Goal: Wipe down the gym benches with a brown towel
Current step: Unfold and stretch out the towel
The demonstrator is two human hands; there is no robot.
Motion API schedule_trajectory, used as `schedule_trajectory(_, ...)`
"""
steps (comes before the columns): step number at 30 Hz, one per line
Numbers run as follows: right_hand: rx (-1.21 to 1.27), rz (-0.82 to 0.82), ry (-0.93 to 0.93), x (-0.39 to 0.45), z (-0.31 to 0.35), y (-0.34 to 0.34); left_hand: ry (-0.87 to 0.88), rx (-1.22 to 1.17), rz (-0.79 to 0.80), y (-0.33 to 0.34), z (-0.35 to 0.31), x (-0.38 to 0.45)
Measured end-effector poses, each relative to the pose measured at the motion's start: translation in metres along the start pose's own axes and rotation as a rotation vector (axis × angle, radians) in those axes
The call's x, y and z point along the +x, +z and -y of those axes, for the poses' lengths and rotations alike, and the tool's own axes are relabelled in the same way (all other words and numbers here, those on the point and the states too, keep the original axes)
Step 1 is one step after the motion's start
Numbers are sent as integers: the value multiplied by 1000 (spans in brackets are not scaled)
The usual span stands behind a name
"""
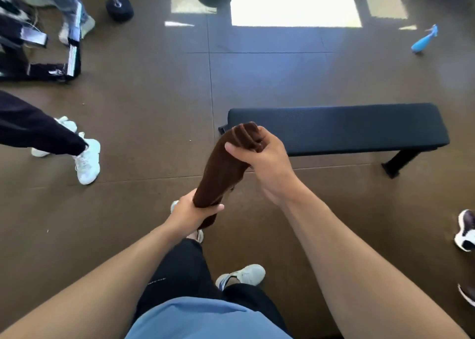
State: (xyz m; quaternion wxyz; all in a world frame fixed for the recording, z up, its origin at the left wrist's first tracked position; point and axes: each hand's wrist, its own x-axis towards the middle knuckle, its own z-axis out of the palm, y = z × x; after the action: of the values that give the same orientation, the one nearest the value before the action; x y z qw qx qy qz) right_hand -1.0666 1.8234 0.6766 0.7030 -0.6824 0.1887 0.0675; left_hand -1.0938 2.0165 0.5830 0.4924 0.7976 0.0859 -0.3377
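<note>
From the head camera, the left hand (195, 211) gripped the lower end of the bunched brown towel (226, 169) and the right hand (259, 156) clenched its top, apparently just above the bench (347, 128). Wiping looked not yet begun; next, the towel needed lowering onto the pad.

towel (223, 169): dark brown, plain
bench (347, 128): black pad, fine woven texture; black legs
floor (144, 107): brown, thin dark seams, bright sunlit patches
spray bottle (424, 40): light blue
dumbbell (119, 5): black ends, silver handle
shirt (205, 318): light blue
trousers (185, 269): black
shoe (243, 275): pale grey-white
</note>
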Motion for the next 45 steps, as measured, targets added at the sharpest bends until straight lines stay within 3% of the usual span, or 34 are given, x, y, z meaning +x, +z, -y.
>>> schedule_trajectory(5,37,-180,139,90,7,46,-128,85,16,-84,9,60)
schedule_trajectory(9,119,-352,243,163,12,64,-95,177,67,-158,-22,114)
schedule_trajectory(16,196,-499,323,254,11,76,-40,292,27,-239,-91,211)
schedule_trajectory(26,399,-646,470,382,10,55,-33,318,3,-251,-202,356)
schedule_trajectory(36,517,-806,551,508,77,-17,31,346,105,-237,-358,508)
schedule_trajectory(45,594,-934,566,592,111,-75,67,369,232,-206,-453,627)
